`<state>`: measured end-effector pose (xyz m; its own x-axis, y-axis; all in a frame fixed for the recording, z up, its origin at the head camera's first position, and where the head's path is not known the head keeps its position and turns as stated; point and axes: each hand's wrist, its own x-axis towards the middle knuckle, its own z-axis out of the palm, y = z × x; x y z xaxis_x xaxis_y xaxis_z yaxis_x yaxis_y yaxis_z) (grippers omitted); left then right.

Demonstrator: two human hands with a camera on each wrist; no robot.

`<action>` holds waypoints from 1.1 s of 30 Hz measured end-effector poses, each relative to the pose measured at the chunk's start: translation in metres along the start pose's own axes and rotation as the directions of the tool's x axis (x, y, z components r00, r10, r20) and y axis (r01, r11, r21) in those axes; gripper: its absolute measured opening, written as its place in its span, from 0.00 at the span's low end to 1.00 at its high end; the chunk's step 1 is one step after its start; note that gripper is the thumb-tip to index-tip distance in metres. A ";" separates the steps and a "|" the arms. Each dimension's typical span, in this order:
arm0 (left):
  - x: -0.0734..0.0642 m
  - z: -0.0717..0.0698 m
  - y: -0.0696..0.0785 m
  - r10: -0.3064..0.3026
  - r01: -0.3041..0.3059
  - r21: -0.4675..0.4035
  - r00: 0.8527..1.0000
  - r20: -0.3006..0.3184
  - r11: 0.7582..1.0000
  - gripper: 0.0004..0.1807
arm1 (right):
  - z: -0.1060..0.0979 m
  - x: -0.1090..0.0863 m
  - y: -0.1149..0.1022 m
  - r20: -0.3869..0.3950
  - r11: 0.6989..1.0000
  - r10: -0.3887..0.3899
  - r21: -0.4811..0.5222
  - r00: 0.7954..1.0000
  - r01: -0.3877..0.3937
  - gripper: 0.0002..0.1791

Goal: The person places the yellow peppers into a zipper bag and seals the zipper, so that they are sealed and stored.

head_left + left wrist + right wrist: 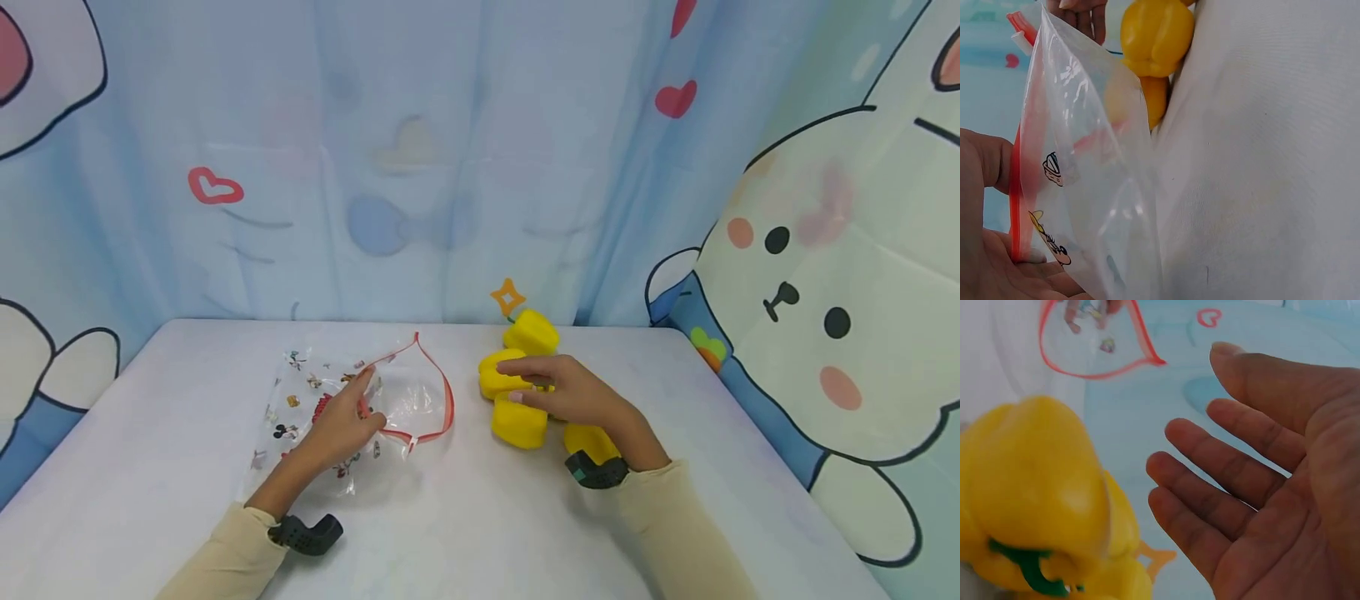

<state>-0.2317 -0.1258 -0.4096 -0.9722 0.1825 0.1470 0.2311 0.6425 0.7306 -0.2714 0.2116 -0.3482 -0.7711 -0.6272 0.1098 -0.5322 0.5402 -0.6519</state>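
My left hand holds a clear plastic zip bag by its red-edged mouth, thumb and fingers at the near strip. The mouth gapes toward the right. Small cartoon prints cover the bag, and a white slider sits on the red strip in the left wrist view. My right hand, holding nothing, reaches over several yellow bell peppers with its fingers extended and spread. In the right wrist view a yellow bell pepper with a green stem shows just beside that palm.
A white-covered table bears everything. The peppers form a loose cluster right of the bag, one pepper near the back edge and another partly behind the right wrist. A blue cartoon curtain hangs behind and along the sides.
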 end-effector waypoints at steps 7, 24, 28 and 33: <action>-0.002 0.004 0.002 -0.024 0.024 -0.005 1.000 -0.003 1.000 0.42 | -0.018 -0.009 0.014 0.099 0.992 0.101 0.067 0.990 -0.108 0.26; -0.001 0.009 0.006 -0.047 0.047 -0.024 0.999 0.017 0.999 0.43 | -0.016 -0.012 0.029 0.184 0.991 0.096 0.070 0.978 -0.110 0.27; -0.001 0.009 0.005 -0.040 0.040 -0.027 0.999 0.021 0.999 0.42 | -0.010 -0.009 0.023 0.163 0.994 0.086 0.054 0.983 -0.096 0.26; -0.002 0.009 0.006 -0.028 0.029 -0.031 0.999 0.022 0.999 0.42 | 0.000 -0.003 0.014 0.112 0.990 0.138 -0.020 0.984 -0.137 0.26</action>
<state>-0.2281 -0.1156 -0.4115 -0.9771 0.1808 0.1119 0.2020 0.6243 0.7546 -0.2759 0.2209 -0.3577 -0.7930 -0.6056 -0.0662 -0.4289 0.6321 -0.6453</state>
